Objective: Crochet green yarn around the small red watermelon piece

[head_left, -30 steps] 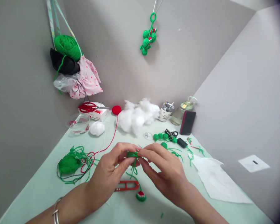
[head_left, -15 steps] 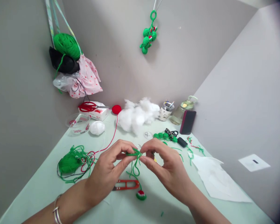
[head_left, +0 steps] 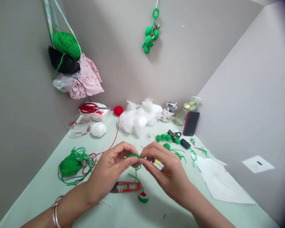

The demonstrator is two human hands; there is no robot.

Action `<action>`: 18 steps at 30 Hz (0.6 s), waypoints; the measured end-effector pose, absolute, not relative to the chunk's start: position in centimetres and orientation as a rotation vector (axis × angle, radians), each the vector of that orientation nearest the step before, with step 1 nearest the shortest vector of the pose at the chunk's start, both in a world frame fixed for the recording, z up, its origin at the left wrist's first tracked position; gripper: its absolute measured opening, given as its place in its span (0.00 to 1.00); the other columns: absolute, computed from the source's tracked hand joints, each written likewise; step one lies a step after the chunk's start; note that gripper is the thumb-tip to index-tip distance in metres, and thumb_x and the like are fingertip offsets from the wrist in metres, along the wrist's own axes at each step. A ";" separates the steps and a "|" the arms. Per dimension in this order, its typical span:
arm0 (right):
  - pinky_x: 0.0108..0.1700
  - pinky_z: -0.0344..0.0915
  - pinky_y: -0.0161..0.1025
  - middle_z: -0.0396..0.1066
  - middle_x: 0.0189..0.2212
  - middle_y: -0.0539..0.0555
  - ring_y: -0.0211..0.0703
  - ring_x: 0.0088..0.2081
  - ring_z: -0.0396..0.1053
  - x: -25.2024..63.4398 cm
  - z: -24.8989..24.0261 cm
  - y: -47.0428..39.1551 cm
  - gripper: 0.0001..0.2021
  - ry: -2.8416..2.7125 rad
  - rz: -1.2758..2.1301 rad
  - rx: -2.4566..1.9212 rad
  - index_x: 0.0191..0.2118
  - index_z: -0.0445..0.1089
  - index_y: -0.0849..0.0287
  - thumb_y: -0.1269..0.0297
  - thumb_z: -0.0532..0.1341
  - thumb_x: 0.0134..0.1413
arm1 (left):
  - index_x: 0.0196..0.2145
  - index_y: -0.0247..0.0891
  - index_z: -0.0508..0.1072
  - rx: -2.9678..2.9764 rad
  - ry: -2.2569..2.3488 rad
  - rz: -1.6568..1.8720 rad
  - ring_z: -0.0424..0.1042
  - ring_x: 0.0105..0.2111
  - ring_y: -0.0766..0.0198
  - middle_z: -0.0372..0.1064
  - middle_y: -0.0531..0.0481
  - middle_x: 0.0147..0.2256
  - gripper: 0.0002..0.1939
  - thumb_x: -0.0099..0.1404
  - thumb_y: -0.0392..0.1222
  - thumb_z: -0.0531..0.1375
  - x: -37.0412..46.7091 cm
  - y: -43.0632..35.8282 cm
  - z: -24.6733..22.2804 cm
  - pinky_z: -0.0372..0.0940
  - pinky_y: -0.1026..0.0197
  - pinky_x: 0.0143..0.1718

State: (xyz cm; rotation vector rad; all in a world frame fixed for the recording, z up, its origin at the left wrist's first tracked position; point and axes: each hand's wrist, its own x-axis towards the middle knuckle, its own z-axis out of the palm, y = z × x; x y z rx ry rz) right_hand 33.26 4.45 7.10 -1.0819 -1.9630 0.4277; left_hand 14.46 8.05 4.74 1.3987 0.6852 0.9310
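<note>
Between thumb and fingers, my left hand (head_left: 116,163) pinches a small green crochet piece (head_left: 132,155). My right hand (head_left: 166,169) is closed at the piece's right end, its fingertips pinching that edge. A thin metal shaft shows between the fingertips; its kind I cannot make out. Green yarn tails (head_left: 136,172) hang below. Under the hands lie orange-handled thread snips (head_left: 130,186) and a small crocheted watermelon slice (head_left: 143,197). Something with a yellow part (head_left: 157,162) shows behind my right fingers; whether it is held I cannot tell.
A tangled green yarn ball (head_left: 72,164) lies left, near a white yarn ball (head_left: 98,129) and red yarn (head_left: 118,110). Stuffing (head_left: 140,117) sits at the back. Crocheted green balls (head_left: 163,137), a phone (head_left: 191,123) and white sheets (head_left: 223,180) are right.
My right fingertips have come in closer to the left ones, against the green piece. The piece now lies flatter, and the yarn loop below looks shorter.
</note>
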 end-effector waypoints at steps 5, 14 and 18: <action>0.33 0.64 0.32 0.69 0.32 0.52 0.35 0.31 0.66 33.3 7.2 4.2 0.06 -1.994 0.415 -1.108 0.34 0.72 0.60 0.71 0.60 0.64 | 0.33 0.42 0.74 1.479 0.796 1.029 0.65 0.32 0.68 0.67 0.57 0.31 0.03 0.65 0.41 0.64 14.4 8.1 4.8 0.62 0.65 0.36; 0.35 0.66 0.32 0.71 0.33 0.51 0.35 0.33 0.68 33.8 8.1 4.1 0.06 -1.992 0.469 -1.096 0.37 0.73 0.58 0.70 0.59 0.65 | 0.33 0.42 0.75 1.471 0.864 0.995 0.62 0.28 0.69 0.68 0.56 0.30 0.04 0.62 0.43 0.66 14.1 8.5 4.8 0.59 0.64 0.32; 0.36 0.66 0.33 0.73 0.34 0.49 0.35 0.34 0.70 34.9 8.2 4.4 0.12 -1.938 0.456 -1.144 0.49 0.73 0.54 0.73 0.56 0.67 | 0.43 0.45 0.74 1.355 0.794 0.946 0.70 0.34 0.66 0.71 0.55 0.35 0.09 0.64 0.44 0.65 14.1 8.5 4.8 0.64 0.62 0.40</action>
